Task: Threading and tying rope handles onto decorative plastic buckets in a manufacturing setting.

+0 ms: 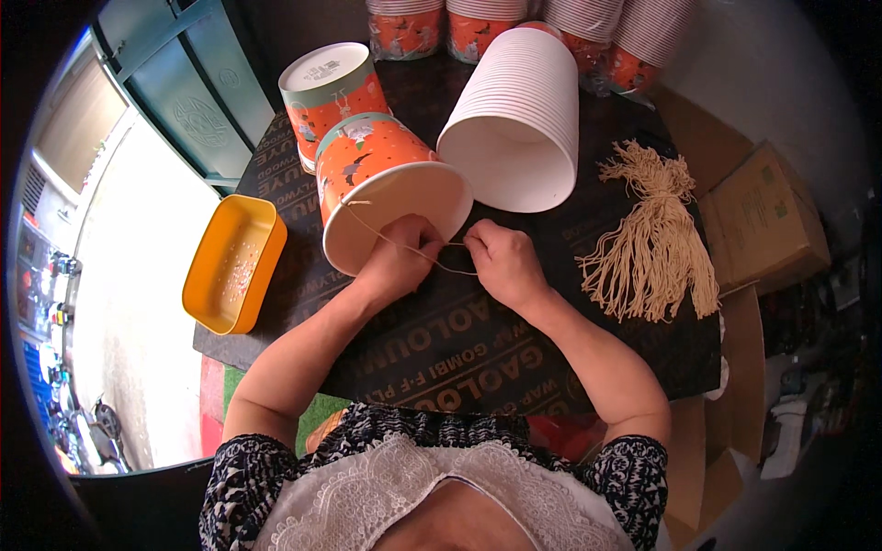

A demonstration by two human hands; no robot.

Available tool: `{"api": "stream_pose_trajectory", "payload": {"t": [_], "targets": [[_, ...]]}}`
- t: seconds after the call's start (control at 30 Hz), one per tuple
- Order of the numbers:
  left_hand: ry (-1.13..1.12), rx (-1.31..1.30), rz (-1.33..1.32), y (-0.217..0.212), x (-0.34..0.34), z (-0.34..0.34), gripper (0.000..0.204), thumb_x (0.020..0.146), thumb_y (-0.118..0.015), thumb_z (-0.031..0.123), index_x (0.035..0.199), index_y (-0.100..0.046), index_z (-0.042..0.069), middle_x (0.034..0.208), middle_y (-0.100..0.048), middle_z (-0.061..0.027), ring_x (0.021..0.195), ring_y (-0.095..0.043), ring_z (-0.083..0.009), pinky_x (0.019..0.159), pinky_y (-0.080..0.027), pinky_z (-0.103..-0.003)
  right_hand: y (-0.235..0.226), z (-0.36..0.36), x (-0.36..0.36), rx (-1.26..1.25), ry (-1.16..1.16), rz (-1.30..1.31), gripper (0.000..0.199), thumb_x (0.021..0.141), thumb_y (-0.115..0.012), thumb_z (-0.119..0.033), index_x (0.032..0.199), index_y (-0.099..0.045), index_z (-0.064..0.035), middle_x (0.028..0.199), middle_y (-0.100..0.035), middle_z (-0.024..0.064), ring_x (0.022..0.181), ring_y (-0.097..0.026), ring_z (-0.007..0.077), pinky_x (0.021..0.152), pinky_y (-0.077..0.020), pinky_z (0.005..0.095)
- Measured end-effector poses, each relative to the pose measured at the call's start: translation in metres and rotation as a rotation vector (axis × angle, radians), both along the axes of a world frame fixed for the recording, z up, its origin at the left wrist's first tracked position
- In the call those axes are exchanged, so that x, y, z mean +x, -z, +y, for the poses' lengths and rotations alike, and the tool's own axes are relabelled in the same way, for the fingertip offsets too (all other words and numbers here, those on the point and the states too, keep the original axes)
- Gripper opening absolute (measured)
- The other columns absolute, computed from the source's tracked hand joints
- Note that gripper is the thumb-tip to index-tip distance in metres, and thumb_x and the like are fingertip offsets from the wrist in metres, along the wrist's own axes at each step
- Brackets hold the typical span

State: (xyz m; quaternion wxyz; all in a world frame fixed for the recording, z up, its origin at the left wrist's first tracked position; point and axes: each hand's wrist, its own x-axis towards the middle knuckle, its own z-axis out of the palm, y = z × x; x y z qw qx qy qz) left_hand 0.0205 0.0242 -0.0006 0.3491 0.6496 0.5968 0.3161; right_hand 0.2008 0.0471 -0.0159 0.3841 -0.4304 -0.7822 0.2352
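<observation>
At frame centre, the left hand (pixel 401 257) steadies the rim of an orange tub (pixel 386 188) lying on its side, and both it and the right hand (pixel 501 262) pinch a cord (pixel 432 254) running from the tub's wall. One end looks threaded; the other seems still loose. One finished-looking tub (pixel 331 87) stands upper left. One white stack (pixel 519 115), one cord bundle (pixel 654 239) at right and one yellow tray (pixel 231 262) at left wait.

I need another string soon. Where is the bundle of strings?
In the head view, the bundle lies on the dark table, to the right of the right hand, beside the white cup stack.
</observation>
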Motion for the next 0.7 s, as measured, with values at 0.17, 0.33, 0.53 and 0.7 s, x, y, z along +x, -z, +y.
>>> {"api": "stream_pose_trajectory", "payload": {"t": [0.17, 0.33, 0.53, 0.7], "targets": [[-0.028, -0.047, -0.049, -0.005, 0.000, -0.001, 0.016, 0.091, -0.059, 0.014, 0.089, -0.058, -0.002, 0.063, -0.056, -0.0066, 0.045, -0.053, -0.0139, 0.039, -0.042, -0.029, 0.004, -0.001, -0.002, 0.051, 0.024, -0.120, 0.009, 0.087, -0.059, -0.008, 0.084, -0.055, -0.0003, 0.076, -0.063, 0.0211, 0.074, -0.062, 0.0416, 0.061, -0.0491, 0.0474], [-0.051, -0.093, -0.085, -0.013, 0.004, -0.003, 0.015, 0.090, -0.058, 0.012, 0.090, -0.057, -0.003, 0.063, -0.056, -0.0067, 0.044, -0.053, -0.0142, 0.038, -0.042, -0.028, 0.005, -0.001, 0.000, 0.119, -0.025, -0.183, 0.014, 0.090, -0.053, -0.011, 0.083, -0.052, 0.0006, 0.071, -0.062, 0.0217, 0.068, -0.064, 0.0413, 0.058, -0.0502, 0.0487], [-0.079, -0.036, 0.018, -0.004, 0.001, 0.001, 0.016, 0.085, -0.063, 0.012, 0.088, -0.059, -0.003, 0.069, -0.060, -0.0106, 0.054, -0.059, -0.0194, 0.047, -0.047, -0.033, 0.003, -0.003, 0.001, 0.145, -0.090, -0.191, 0.011, 0.088, -0.051, -0.009, 0.084, -0.052, 0.0006, 0.073, -0.063, 0.0214, 0.068, -0.064, 0.0408, 0.058, -0.0507, 0.0478], [-0.075, 0.068, 0.079, -0.010, 0.000, 0.001, 0.018, 0.078, -0.067, 0.012, 0.085, -0.062, -0.004, 0.082, -0.065, -0.0171, 0.081, -0.063, -0.0264, 0.073, -0.048, -0.038, 0.003, -0.004, 0.004, 0.173, -0.128, -0.213, 0.011, 0.087, -0.049, -0.008, 0.083, -0.051, 0.0011, 0.071, -0.061, 0.0209, 0.066, -0.063, 0.0397, 0.056, -0.0503, 0.0469]]}}
